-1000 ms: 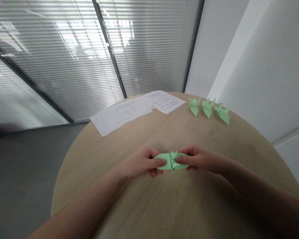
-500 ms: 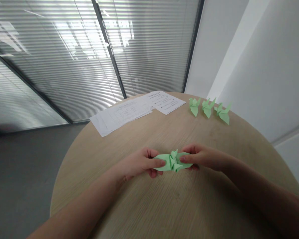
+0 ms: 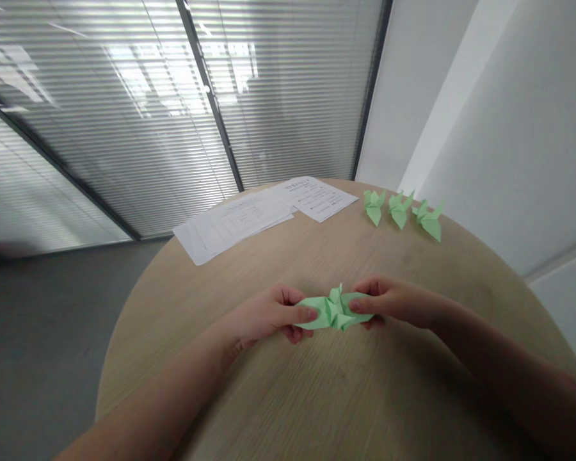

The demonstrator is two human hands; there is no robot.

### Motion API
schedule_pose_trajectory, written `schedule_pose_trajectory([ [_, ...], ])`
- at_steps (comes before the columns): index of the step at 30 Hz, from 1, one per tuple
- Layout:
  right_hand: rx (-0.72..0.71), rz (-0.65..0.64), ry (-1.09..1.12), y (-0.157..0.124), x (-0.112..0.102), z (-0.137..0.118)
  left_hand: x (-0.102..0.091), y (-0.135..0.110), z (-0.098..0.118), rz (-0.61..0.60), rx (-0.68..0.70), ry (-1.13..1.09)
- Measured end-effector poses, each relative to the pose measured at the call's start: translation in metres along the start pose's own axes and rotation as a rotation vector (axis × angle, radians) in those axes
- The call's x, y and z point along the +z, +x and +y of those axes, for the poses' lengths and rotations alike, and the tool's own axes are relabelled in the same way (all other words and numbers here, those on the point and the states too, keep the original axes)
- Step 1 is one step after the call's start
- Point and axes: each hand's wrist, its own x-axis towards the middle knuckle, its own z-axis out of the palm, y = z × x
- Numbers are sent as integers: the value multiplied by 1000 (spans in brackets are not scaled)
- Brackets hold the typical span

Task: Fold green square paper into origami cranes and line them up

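A green folded paper crane (image 3: 333, 312) is held just above the round wooden table (image 3: 345, 397), near its middle. My left hand (image 3: 269, 314) pinches the crane's left wing between thumb and fingers. My right hand (image 3: 393, 301) pinches the right wing the same way. Both wings are spread sideways, and the small pointed tips of the crane stand up between my hands.
Three finished green paper cranes (image 3: 400, 210) stand in a row at the table's far right. Printed white sheets (image 3: 264, 214) lie at the far edge. Behind the table are a glass wall with blinds (image 3: 173, 102) and a white wall (image 3: 509, 128).
My hands have drawn slightly apart, spreading the crane's wings wider, and the crane's middle has risen a little.
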Motion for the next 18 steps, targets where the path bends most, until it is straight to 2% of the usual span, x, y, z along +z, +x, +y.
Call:
schedule_pose_trajectory([
  [4, -8, 4, -1, -1, 1, -1, 0, -1, 1, 16, -15, 8],
  [9, 4, 3, 17, 0, 1, -2, -1, -1, 1, 4, 17, 151],
  [11, 29, -52, 38, 0, 1, -1, -2, -1, 3, 57, 84, 184],
  [14, 94, -193, 59, -1, 1, -1, 1, -4, 6, 190, 270, 247],
  [16, 110, -259, 63, -2, 2, -2, 6, -7, 9, 173, 380, 294],
  [18, 100, -284, 62, -2, 5, -2, 12, -10, 12, 86, 446, 326],
])
